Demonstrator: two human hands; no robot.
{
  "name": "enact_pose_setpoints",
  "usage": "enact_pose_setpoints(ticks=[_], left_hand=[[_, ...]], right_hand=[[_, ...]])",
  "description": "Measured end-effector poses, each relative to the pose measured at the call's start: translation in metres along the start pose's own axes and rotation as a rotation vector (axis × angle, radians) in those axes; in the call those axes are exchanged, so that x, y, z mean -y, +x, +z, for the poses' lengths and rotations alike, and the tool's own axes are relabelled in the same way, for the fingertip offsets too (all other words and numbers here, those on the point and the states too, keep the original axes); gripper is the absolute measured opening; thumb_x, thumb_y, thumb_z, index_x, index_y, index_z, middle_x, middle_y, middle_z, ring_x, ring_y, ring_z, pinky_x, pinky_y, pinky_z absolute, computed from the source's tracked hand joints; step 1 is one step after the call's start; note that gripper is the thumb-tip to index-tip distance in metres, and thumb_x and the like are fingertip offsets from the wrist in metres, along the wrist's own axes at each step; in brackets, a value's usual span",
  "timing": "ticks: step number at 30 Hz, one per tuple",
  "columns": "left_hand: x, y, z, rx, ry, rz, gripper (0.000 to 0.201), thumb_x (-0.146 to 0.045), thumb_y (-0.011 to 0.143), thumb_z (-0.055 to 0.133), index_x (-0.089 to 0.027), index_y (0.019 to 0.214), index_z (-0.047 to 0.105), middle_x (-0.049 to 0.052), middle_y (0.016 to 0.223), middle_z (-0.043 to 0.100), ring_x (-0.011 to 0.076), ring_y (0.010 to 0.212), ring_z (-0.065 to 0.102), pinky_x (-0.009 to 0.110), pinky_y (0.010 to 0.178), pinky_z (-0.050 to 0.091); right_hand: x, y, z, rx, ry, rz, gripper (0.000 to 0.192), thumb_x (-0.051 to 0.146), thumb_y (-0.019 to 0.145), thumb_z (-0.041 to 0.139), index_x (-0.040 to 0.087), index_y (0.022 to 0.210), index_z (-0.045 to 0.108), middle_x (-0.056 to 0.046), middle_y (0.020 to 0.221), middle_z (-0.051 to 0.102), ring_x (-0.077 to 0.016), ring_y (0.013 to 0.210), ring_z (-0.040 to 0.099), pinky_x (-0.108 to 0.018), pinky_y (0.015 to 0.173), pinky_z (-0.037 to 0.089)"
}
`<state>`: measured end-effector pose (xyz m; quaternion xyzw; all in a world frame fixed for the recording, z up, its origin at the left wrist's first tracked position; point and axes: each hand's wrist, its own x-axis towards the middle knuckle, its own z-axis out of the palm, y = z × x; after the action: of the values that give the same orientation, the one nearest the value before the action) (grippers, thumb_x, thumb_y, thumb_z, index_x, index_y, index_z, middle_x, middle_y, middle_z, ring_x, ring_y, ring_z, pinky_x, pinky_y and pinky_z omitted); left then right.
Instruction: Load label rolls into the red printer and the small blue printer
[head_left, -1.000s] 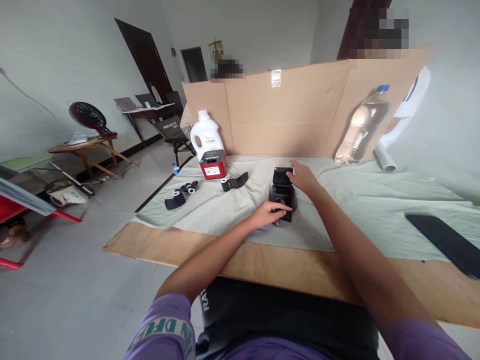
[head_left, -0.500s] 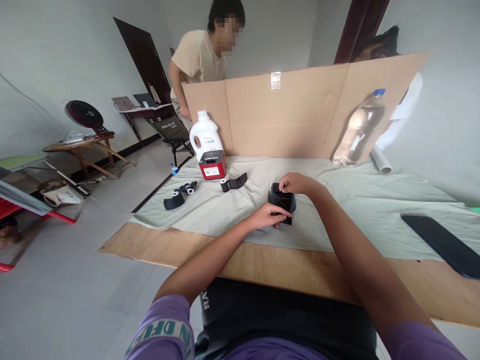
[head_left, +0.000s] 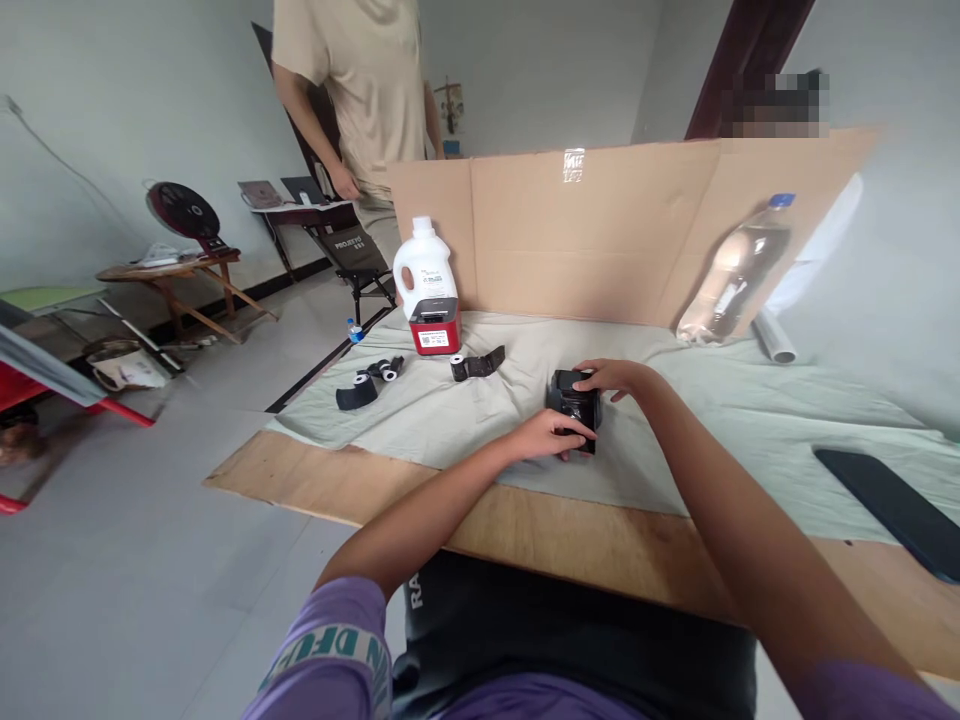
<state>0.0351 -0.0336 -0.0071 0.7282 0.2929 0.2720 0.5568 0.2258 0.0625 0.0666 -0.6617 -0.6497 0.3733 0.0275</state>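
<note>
A small black printer (head_left: 574, 402) sits on the pale green cloth (head_left: 712, 420) over the wooden table (head_left: 570, 540). My left hand (head_left: 546, 434) grips its near left side. My right hand (head_left: 616, 376) lies flat on its closed lid from the far right. Two black rolls with white cores lie to the left: one roll (head_left: 474, 364) with a loose black strip, another roll (head_left: 367, 384) nearer the cloth's left end.
A red and black device (head_left: 433, 326) stands before a white jug (head_left: 424, 266). A cardboard screen (head_left: 600, 230) backs the table, with a clear bottle (head_left: 735, 272) leaning on it. A black phone (head_left: 892, 496) lies right. A person in a beige shirt (head_left: 360, 90) stands behind.
The printer's lid, up a second ago, is now shut under my right hand. The person behind the cardboard has stood up. My view has shifted slightly.
</note>
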Motion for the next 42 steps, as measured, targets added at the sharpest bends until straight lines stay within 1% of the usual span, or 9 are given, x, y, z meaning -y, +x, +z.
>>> enact_pose_setpoints(ticks=[7,12,17,23,29,34,37,40,42], left_hand=[[0.005,0.001,0.004,-0.015,-0.086,0.04,0.041,-0.041,0.084,0.073,-0.008,0.108,0.076,0.012,0.087,0.076,0.0206,0.076,0.074,0.023,0.057,0.05],[0.014,0.006,0.003,-0.047,-0.114,0.123,0.06,-0.052,0.08,0.075,-0.01,0.123,0.069,0.01,0.083,0.074,0.0177,0.066,0.071,0.023,0.055,0.05],[0.021,0.007,-0.004,-0.178,-0.099,0.167,0.055,-0.047,0.082,0.074,-0.013,0.125,0.068,0.001,0.071,0.066,0.0082,0.05,0.057,0.021,0.052,0.048],[0.022,0.008,-0.011,-0.226,-0.083,0.165,0.057,-0.045,0.082,0.071,-0.012,0.128,0.066,-0.002,0.066,0.061,0.0081,0.05,0.052,0.022,0.052,0.049],[0.023,0.009,-0.012,-0.275,-0.034,0.198,0.058,-0.043,0.084,0.068,-0.01,0.132,0.063,-0.004,0.057,0.057,0.0089,0.047,0.053,0.022,0.055,0.045],[0.025,0.013,-0.014,-0.337,-0.051,0.175,0.063,-0.043,0.086,0.065,-0.008,0.137,0.058,-0.004,0.058,0.058,0.0095,0.046,0.051,0.023,0.053,0.044],[0.026,0.015,-0.02,-0.424,0.052,0.146,0.059,-0.043,0.09,0.06,-0.011,0.139,0.058,-0.004,0.06,0.058,0.0089,0.047,0.047,0.022,0.053,0.042],[0.025,0.013,-0.026,-0.465,0.35,0.115,0.049,-0.043,0.095,0.053,-0.019,0.137,0.063,-0.002,0.062,0.061,0.0123,0.056,0.053,0.024,0.063,0.046],[0.022,0.01,-0.028,-0.459,0.541,0.074,0.046,-0.046,0.097,0.049,-0.027,0.137,0.064,0.002,0.075,0.07,0.0169,0.07,0.061,0.028,0.073,0.049]], right_hand=[[-0.003,-0.007,0.005,0.011,0.114,0.034,0.079,0.042,0.079,0.079,0.028,0.149,0.045,-0.016,0.139,0.061,-0.0312,0.103,0.069,-0.049,0.086,0.058],[-0.029,-0.005,0.02,-0.044,0.283,-0.05,0.075,0.052,0.083,0.072,0.031,0.149,0.043,-0.011,0.133,0.064,-0.0281,0.109,0.064,-0.041,0.084,0.055],[-0.048,0.007,0.027,-0.064,0.333,-0.173,0.076,0.055,0.08,0.071,0.03,0.148,0.046,-0.008,0.125,0.068,-0.0248,0.104,0.063,-0.029,0.073,0.049],[-0.067,0.012,0.025,-0.027,0.474,-0.278,0.086,0.049,0.074,0.078,0.027,0.15,0.045,-0.01,0.128,0.065,-0.0227,0.099,0.062,-0.024,0.06,0.043],[-0.081,0.007,0.019,0.09,0.664,-0.383,0.06,0.04,0.066,0.086,0.02,0.118,0.067,-0.006,0.1,0.068,-0.017,0.084,0.061,-0.023,0.06,0.042],[-0.08,0.008,0.019,0.094,0.69,-0.391,0.055,0.039,0.061,0.089,0.017,0.107,0.067,-0.001,0.08,0.063,-0.0128,0.07,0.058,-0.022,0.055,0.04],[-0.074,0.008,0.021,0.065,0.643,-0.311,0.058,0.036,0.063,0.087,0.017,0.112,0.061,0.001,0.075,0.062,-0.0123,0.061,0.057,-0.022,0.049,0.037],[-0.067,0.008,0.02,0.052,0.574,-0.236,0.054,0.033,0.069,0.08,0.018,0.114,0.056,0.002,0.07,0.061,-0.0114,0.05,0.054,-0.023,0.043,0.032],[-0.063,0.006,0.018,0.063,0.536,-0.204,0.05,0.032,0.071,0.074,0.018,0.115,0.054,0.002,0.07,0.062,-0.0103,0.045,0.051,-0.023,0.041,0.03]])
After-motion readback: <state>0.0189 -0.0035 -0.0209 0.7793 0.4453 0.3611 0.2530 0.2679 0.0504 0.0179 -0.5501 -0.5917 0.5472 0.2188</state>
